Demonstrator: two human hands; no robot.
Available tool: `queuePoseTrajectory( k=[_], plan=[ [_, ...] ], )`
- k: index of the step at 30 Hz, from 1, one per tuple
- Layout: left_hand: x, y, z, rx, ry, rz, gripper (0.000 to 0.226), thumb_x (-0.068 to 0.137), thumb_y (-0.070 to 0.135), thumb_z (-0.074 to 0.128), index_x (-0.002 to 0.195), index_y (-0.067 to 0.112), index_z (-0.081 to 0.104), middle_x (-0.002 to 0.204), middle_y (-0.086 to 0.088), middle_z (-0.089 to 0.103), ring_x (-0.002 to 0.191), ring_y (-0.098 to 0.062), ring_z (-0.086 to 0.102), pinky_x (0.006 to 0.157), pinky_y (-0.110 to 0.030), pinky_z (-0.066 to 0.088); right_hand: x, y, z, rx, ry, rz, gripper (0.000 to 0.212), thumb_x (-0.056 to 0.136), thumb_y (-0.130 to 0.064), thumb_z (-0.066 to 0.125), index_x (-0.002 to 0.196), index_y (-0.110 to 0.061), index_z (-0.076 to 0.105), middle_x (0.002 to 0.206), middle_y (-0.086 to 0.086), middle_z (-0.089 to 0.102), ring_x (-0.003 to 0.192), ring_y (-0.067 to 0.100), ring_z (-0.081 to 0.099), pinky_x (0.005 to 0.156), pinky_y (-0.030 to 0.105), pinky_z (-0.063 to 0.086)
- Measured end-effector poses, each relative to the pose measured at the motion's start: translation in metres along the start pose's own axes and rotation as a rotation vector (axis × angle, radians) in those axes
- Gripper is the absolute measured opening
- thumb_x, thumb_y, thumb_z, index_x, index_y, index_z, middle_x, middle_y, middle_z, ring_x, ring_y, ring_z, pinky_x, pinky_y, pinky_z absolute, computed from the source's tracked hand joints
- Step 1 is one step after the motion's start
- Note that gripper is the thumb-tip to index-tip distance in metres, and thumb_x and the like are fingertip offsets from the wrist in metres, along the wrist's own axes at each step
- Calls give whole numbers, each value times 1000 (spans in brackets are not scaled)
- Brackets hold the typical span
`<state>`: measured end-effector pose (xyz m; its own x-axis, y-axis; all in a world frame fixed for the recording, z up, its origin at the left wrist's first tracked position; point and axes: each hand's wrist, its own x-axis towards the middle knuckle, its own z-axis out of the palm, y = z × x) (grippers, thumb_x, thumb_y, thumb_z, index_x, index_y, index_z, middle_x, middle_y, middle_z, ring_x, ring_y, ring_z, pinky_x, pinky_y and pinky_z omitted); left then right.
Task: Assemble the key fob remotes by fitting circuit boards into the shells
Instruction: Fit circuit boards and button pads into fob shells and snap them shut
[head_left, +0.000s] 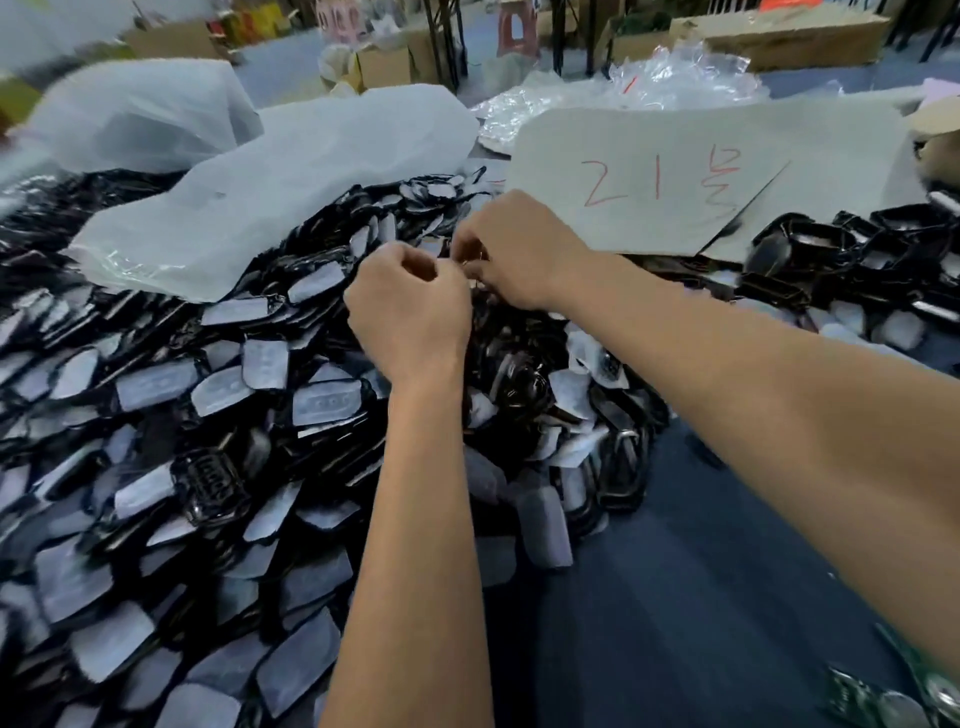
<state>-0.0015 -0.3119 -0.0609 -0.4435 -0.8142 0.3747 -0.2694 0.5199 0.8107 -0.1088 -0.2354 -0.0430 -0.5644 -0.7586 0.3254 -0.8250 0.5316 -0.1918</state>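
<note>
Two bare forearms are seen reaching forward over a desk (701, 597) covered in dark blue cloth. The left hand (410, 317) and the right hand (519, 249) are brought together above a large heap of key fob shells (208, 415), fingertips meeting at the middle of the view. Both grips are curled tight, thumb against fingers, around something small held between them. Only a thin glint of metal (475, 262) is visible at the point where the two grips meet; what the piece is cannot be told, as it is hidden almost wholly by the fingers.

The heap is made up of black plastic shells, many faced with pale protective film, and is spread across the left and centre of the desk, directly beneath and around both hands. A second, smaller group of open black shells (852, 260) is seen at the right, well apart from the hands. A white plastic bag (270, 182) is draped over the far side of the heap, just beyond the left hand. A sheet of cardboard (675, 166) marked in red is laid behind the right hand. Crumpled clear plastic (649, 78) is seen further back. Cardboard boxes (769, 36) are visible, blurred, in the background.
</note>
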Motion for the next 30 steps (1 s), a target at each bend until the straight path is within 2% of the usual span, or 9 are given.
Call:
queuePoseTrajectory(
  k=[3,6,10,15,20,23,25,28,30],
  plan=[
    [9,-6,-7,-93,98,-142,9,85,24,67,77,23,70,67,16,60,65,-2,56,57,-11,38,21,-8,17,-218,-53,-124,40,95,3,56,125,-21,69,122,7,66,124,32,52,89,42,53],
    [11,-5,-10,-216,138,-214,14,85,21,67,70,24,66,67,13,63,63,-1,59,58,-7,41,33,-9,25,-313,-89,-175,45,99,2,53,137,-19,61,134,6,59,133,30,43,94,44,51],
    [8,-4,-10,-245,142,-215,17,85,20,68,68,24,65,66,12,64,62,-2,60,58,-8,42,43,-12,30,-266,-40,-118,29,101,-9,54,128,-12,64,128,10,56,133,30,42,92,44,50],
    [8,-5,-9,-242,140,-201,18,84,19,67,68,25,64,65,13,63,60,0,58,57,-7,42,44,-19,31,-251,4,-120,23,99,-6,51,111,-1,70,123,10,53,126,28,44,74,36,38],
    [5,0,-6,-189,106,-96,11,85,22,67,73,23,67,68,14,63,62,2,58,61,-7,42,17,-1,-3,-4,76,-16,20,100,-23,60,109,-8,69,121,6,56,118,25,51,95,38,45],
    [-5,17,4,-238,-49,64,9,86,23,70,77,22,70,69,13,65,61,0,59,63,-12,47,-35,29,-39,250,190,201,23,98,-26,69,98,-5,76,92,4,62,87,17,57,77,26,37],
    [-21,34,17,-294,-290,156,6,87,25,75,81,22,74,65,14,67,61,2,63,65,-17,52,-89,50,-63,572,202,410,21,96,-24,72,91,-4,76,77,4,61,65,10,52,67,23,41],
    [-64,60,43,-355,-707,256,2,88,21,78,90,21,79,76,10,75,77,-5,73,78,-34,63,-174,74,-79,820,165,614,13,98,-19,71,93,-8,77,87,10,72,77,15,61,66,23,51],
    [-96,71,61,-394,-850,302,3,87,9,79,87,11,80,76,-1,77,77,-18,76,76,-43,65,-219,85,-81,877,202,714,19,99,-16,68,87,-3,74,81,12,69,76,21,61,70,29,52]
  ],
)
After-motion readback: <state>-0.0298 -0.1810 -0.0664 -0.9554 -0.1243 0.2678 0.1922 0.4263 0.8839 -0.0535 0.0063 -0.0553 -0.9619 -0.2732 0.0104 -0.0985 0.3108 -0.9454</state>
